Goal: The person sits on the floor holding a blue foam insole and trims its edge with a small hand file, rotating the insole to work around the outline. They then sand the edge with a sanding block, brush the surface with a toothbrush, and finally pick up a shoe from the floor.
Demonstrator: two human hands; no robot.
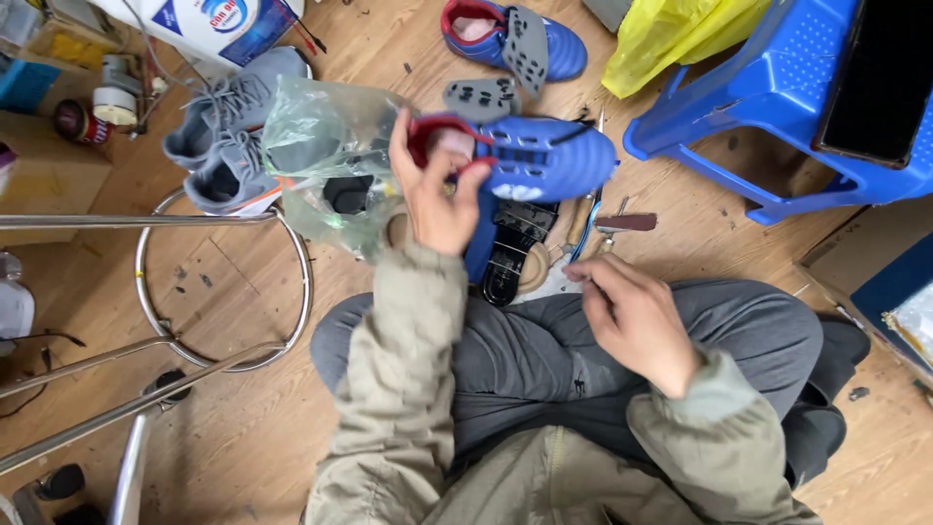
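My left hand grips a blue football boot by its red-lined collar, holding it over the floor in front of my crossed legs. A black studded sole plate lies beneath the boot. My right hand rests by my knee with fingers curled, fingertips near a thin tool on the floor; whether it pinches anything is unclear. A second blue boot with a grey sole piece on it lies further away. Another grey sole piece sits between the boots.
A clear plastic bag and a pair of grey sneakers lie at the left. A metal stool frame stands at the lower left. A blue plastic stool with a dark phone and a yellow bag are at the right.
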